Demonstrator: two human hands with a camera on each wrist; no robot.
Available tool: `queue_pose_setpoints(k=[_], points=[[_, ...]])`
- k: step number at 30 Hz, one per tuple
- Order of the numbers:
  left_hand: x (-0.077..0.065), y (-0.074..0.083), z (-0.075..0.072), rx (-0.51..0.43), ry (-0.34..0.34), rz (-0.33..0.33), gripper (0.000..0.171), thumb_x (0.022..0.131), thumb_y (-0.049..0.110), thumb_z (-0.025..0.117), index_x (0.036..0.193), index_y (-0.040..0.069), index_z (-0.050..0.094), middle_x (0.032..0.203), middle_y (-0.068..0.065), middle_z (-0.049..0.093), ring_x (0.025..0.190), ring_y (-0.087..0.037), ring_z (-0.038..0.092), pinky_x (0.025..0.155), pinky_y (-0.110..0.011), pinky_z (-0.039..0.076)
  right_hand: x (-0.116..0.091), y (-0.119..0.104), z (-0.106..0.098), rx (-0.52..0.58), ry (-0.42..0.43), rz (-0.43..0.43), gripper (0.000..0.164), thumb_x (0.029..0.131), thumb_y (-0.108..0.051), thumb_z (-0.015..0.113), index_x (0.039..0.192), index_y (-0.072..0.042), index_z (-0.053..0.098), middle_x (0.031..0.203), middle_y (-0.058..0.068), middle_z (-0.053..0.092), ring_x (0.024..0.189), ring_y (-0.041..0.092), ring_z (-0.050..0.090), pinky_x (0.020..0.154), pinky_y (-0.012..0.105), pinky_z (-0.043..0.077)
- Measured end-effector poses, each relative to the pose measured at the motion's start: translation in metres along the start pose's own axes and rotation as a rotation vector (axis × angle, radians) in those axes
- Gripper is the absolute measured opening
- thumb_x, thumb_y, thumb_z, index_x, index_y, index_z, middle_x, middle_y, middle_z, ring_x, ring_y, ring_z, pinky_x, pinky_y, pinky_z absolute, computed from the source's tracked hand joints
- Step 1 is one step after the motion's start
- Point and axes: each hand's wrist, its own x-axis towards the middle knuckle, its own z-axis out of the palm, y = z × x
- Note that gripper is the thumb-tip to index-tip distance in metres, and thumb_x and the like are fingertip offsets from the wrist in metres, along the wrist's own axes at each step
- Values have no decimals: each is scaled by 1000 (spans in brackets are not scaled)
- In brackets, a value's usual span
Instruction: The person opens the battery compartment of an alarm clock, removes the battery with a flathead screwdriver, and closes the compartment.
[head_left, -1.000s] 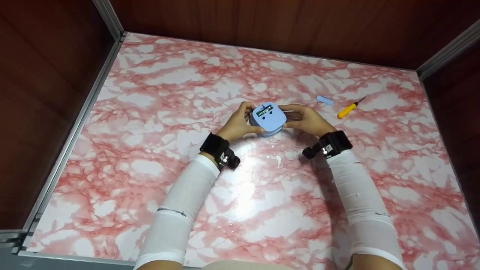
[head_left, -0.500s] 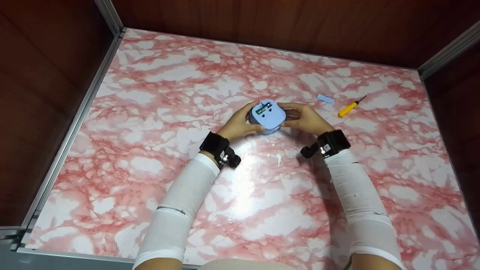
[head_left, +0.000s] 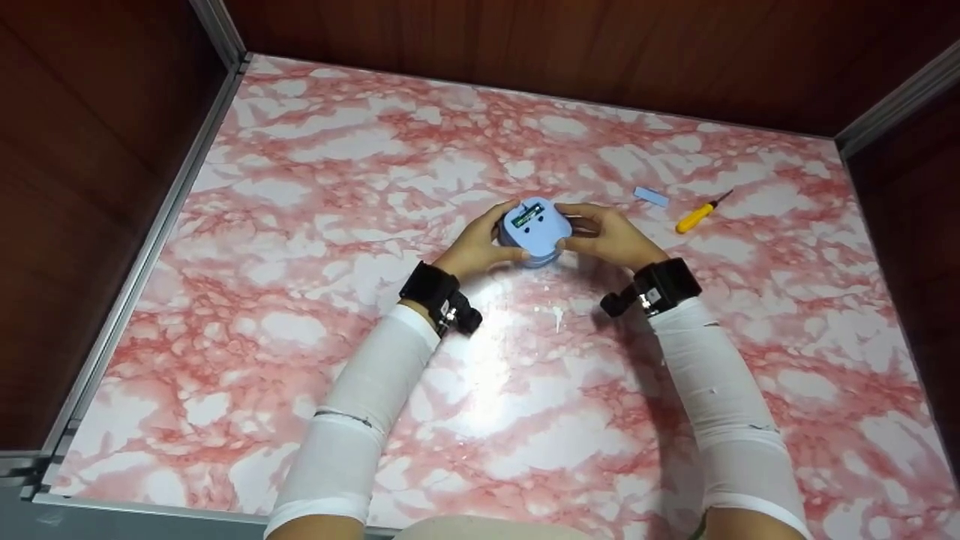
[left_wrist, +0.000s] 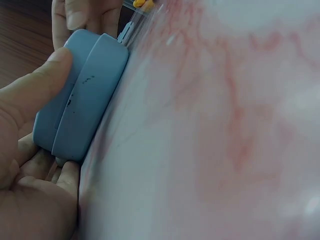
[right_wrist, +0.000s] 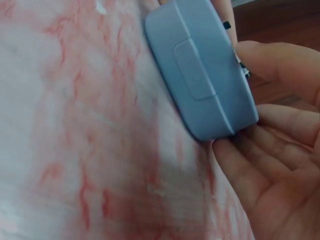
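Observation:
A light blue, rounded-square plastic case [head_left: 546, 238] sits between both hands on the table, its uncovered battery slot and two dark holes facing up. My left hand [head_left: 478, 244] grips its left side, thumb at the near edge and fingers round behind. From the right, my right hand [head_left: 613, 238] holds it with the thumb on the near right part of the top face and fingers along the side. A seam runs round the case [left_wrist: 92, 100] in the left wrist view. On the case [right_wrist: 200, 70] in the right wrist view, an oblong outlined panel shows on the side wall.
A small light blue cover [head_left: 651, 197] lies to the right beyond the right hand. Beside it rests a screwdriver [head_left: 696, 218] with a yellow handle, its shaft pointing to the far right. Dark wood panels [head_left: 525, 52] with metal edging enclose the red-and-white marbled table [head_left: 337, 187].
My right thumb has moved from the case's near right edge up onto its top face. The left hand keeps its grip. The head view has tilted slightly.

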Motion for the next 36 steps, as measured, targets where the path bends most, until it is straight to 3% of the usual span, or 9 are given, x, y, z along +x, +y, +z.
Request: queue_pose_setpoints(k=[5,9,13,16,20,26,36], points=[[2,-2,0,-10,-3,-2,97,82,8,85,161,14,28,161,-10,36,147,-23,36,119,-32,29,3,-8,8,-176,130,-62,44,96,-17,71,135,2,62,136,20,57,125,35,58,104,42,50],[1,-3,0,2,-1,1,96,82,10,85,160,13,29,161,-9,37,145,-22,38,118,-31,30,6,-21,17,-265,271,-139,29,95,-10,71,119,5,69,124,17,58,117,30,59,99,41,53],[0,-3,-2,4,-2,16,93,84,11,84,160,12,30,159,-9,39,144,-20,40,116,-28,33,11,-38,26,-360,339,-187,20,92,-3,71,108,9,72,116,19,59,111,29,59,95,42,55],[0,-3,-2,-1,-3,26,91,85,10,83,159,10,31,159,-8,40,143,-19,41,114,-27,34,16,-51,30,-447,346,-176,18,90,-4,72,103,10,73,109,22,62,103,33,60,91,44,57],[0,-1,-2,-7,-3,23,90,86,9,82,160,10,30,159,-8,39,144,-20,40,114,-27,35,23,-62,35,-547,333,-99,24,88,-9,75,102,10,74,105,24,63,96,36,61,83,45,55],[-1,-1,-2,11,-7,19,91,86,10,82,160,11,29,160,-8,38,144,-20,39,115,-28,33,30,-66,43,-562,295,17,34,87,-15,78,106,13,72,110,25,62,97,35,60,82,45,55],[1,-4,-3,-46,-24,26,90,86,3,80,160,10,29,159,-9,41,143,-19,42,113,-25,35,33,-68,57,-656,334,2,32,84,-20,83,88,9,70,92,18,59,82,28,55,71,41,49]])
